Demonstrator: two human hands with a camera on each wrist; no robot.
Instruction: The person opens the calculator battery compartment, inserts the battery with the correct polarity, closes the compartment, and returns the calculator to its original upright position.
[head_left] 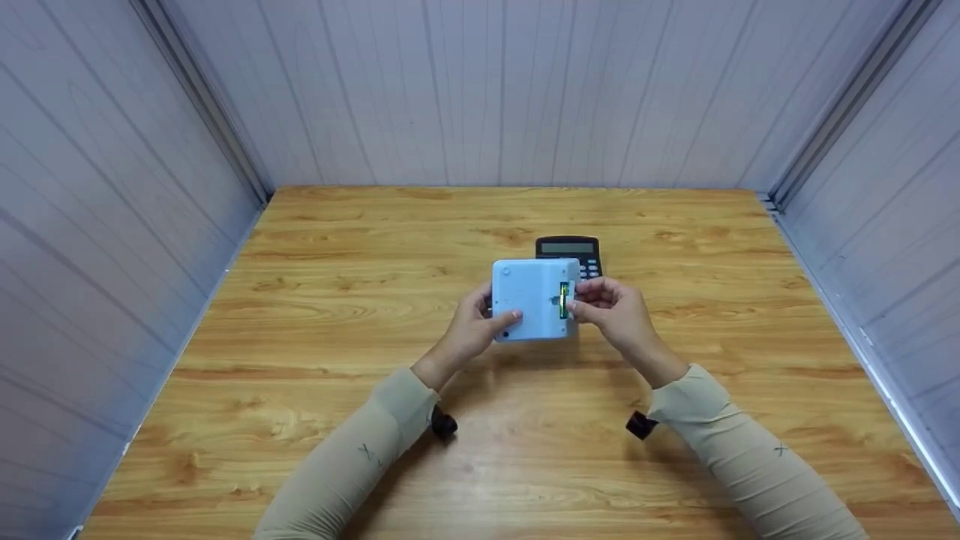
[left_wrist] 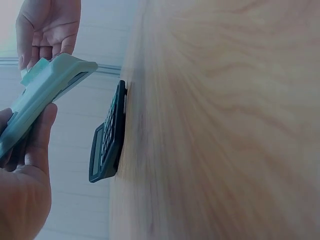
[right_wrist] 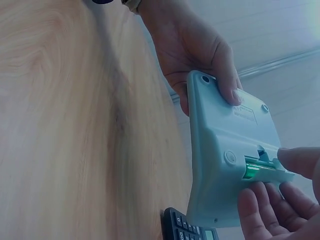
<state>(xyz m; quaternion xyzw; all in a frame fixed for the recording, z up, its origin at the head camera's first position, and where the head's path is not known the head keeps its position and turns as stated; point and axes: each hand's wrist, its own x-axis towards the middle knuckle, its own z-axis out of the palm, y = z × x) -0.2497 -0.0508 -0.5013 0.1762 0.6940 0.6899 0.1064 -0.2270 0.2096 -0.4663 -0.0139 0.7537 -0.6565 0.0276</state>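
A light-blue calculator [head_left: 529, 300] is held above the table with its back toward me. My left hand [head_left: 472, 326] grips its left edge, thumb on the back and fingers underneath. At its right side, my right hand [head_left: 619, 311] pinches the small battery cover [right_wrist: 272, 173] between thumb and fingers. That cover stands tilted at the battery slot, where a green battery [right_wrist: 252, 171] shows. In the left wrist view, the light-blue calculator [left_wrist: 45, 92] appears edge-on, and its keys are hidden.
A black calculator [head_left: 568, 247] lies face up on the wooden table [head_left: 337, 315], behind the light-blue one and partly covered by it in the head view. Pale panelled walls [head_left: 465, 90] enclose the table at the back and both sides.
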